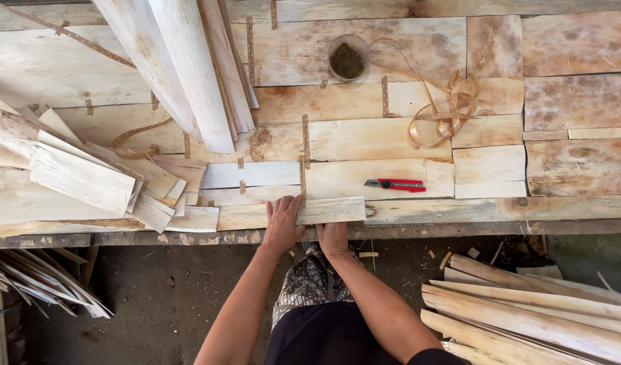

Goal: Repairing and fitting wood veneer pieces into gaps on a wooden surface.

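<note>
A short pale wood strip [337, 210] lies along the near edge of a table made of joined veneer sheets [364, 135]. My left hand [282, 223] rests flat on the strip's left end, fingers spread over it. My right hand [333, 236] grips the strip's near edge from below, with only the back of the hand showing. A red and grey utility knife [395, 184] lies on the veneer just beyond the strip, to the right of both hands.
Cut veneer pieces [81, 169] are piled at the left. Long curved wood slabs [189, 67] lean in from the top. A small round cup [348, 59] and a tangle of tape strips [445, 108] sit farther back. More slabs [527, 311] lie on the ground at the right.
</note>
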